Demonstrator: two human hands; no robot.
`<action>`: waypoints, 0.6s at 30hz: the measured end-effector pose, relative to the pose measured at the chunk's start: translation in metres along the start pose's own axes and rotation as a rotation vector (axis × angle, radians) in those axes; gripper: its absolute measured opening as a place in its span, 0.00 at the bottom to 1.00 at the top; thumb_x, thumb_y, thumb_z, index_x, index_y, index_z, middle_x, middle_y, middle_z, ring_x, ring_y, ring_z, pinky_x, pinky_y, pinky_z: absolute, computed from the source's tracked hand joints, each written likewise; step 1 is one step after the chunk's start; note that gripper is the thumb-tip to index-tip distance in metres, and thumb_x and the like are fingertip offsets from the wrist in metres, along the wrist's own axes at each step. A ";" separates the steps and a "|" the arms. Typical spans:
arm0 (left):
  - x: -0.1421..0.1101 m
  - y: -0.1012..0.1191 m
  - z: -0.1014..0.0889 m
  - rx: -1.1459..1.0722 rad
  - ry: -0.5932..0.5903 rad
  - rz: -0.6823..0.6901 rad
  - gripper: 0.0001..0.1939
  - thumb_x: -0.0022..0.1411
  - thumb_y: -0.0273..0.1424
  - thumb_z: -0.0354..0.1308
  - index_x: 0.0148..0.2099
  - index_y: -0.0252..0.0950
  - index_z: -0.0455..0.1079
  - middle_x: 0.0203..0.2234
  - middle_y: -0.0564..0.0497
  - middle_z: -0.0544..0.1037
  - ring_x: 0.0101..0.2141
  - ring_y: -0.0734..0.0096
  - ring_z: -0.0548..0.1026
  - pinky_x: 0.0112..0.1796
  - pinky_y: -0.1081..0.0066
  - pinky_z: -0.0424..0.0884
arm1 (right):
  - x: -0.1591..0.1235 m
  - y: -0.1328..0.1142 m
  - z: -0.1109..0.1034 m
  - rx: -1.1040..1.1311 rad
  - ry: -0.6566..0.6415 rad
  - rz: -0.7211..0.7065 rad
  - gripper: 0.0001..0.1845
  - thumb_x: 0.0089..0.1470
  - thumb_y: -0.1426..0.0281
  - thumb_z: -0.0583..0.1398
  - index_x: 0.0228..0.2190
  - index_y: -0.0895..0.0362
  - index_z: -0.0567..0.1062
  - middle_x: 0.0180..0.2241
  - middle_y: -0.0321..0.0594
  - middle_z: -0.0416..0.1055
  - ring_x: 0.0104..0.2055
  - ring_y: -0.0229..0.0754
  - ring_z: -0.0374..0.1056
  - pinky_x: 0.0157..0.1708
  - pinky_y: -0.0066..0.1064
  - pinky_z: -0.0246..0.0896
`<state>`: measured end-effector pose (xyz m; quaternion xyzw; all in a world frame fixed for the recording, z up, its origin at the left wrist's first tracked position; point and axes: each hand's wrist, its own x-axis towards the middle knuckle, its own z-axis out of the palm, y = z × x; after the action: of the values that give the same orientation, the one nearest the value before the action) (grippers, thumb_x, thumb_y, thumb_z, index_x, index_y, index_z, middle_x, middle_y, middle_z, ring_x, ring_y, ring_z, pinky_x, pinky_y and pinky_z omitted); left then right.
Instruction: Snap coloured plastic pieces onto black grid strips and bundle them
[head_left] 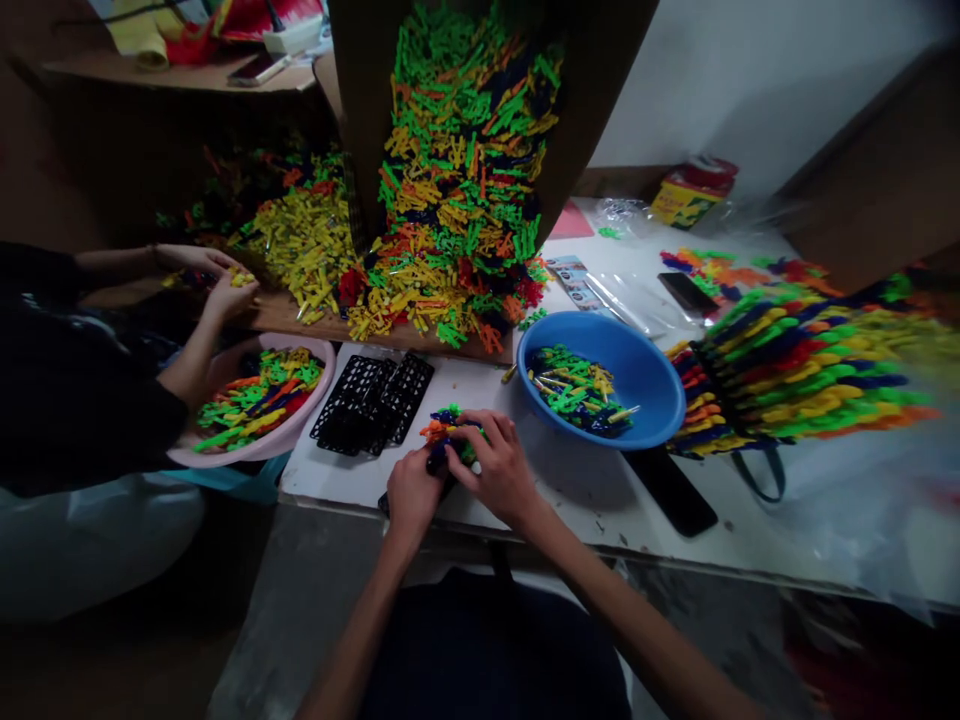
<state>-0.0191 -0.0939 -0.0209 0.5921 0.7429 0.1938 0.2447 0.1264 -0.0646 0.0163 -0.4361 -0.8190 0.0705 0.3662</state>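
My left hand [414, 490] and my right hand [501, 468] meet at the front of the white table, fingers curled round a cluster of small coloured plastic pieces [437, 432] in orange, blue and green. Under the left hand the edge of a black rack [385, 503] peeks out; my fingers hide most of it. Left of the hands lie several black perforated racks [367, 402], overlapping. Just right of them stands a blue basin [656, 400] holding green, yellow and dark pieces, some stick-like. The exact kind of the pieces is too small to tell.
A large heap of coloured pieces [465, 200] spills from a cardboard box. At left, another person's hands [225, 285] work above a pink basin [326, 375]. To the right are a filled black rack [810, 370], a black phone-like slab [675, 492] and clear plastic bags [862, 530].
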 end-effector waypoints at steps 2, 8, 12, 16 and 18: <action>-0.005 -0.002 0.010 -0.044 0.127 0.017 0.10 0.63 0.33 0.55 0.42 0.37 0.76 0.37 0.45 0.80 0.39 0.62 0.76 0.38 0.68 0.63 | -0.002 -0.003 0.002 -0.003 0.008 0.044 0.06 0.58 0.68 0.61 0.38 0.55 0.75 0.46 0.45 0.72 0.51 0.49 0.63 0.51 0.40 0.57; -0.008 -0.007 0.025 -0.025 0.230 0.112 0.09 0.65 0.28 0.51 0.38 0.35 0.73 0.37 0.46 0.79 0.42 0.61 0.75 0.44 0.62 0.61 | -0.004 -0.007 0.010 -0.037 -0.003 0.071 0.09 0.60 0.67 0.61 0.42 0.53 0.75 0.51 0.44 0.69 0.54 0.49 0.60 0.54 0.42 0.53; -0.002 -0.008 0.024 -0.004 0.171 0.148 0.10 0.65 0.30 0.53 0.43 0.36 0.74 0.45 0.43 0.79 0.46 0.58 0.73 0.47 0.58 0.57 | -0.007 0.002 0.015 -0.015 0.010 0.062 0.07 0.62 0.67 0.59 0.42 0.52 0.76 0.52 0.44 0.67 0.55 0.49 0.60 0.54 0.42 0.53; 0.002 -0.005 0.023 -0.007 0.114 0.120 0.11 0.65 0.32 0.52 0.45 0.36 0.73 0.45 0.42 0.78 0.48 0.57 0.73 0.46 0.57 0.57 | -0.008 0.008 0.023 -0.023 0.052 0.110 0.07 0.62 0.66 0.59 0.41 0.52 0.76 0.51 0.44 0.67 0.54 0.49 0.61 0.54 0.42 0.53; 0.002 -0.004 0.023 -0.001 0.104 0.113 0.11 0.65 0.31 0.51 0.44 0.36 0.73 0.45 0.42 0.78 0.48 0.56 0.73 0.46 0.57 0.57 | -0.008 0.005 0.027 -0.020 0.072 0.116 0.08 0.62 0.67 0.58 0.42 0.52 0.76 0.51 0.44 0.68 0.54 0.48 0.62 0.54 0.41 0.53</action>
<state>-0.0092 -0.0926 -0.0422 0.6222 0.7199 0.2382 0.1948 0.1143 -0.0621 -0.0099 -0.4887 -0.7792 0.0678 0.3866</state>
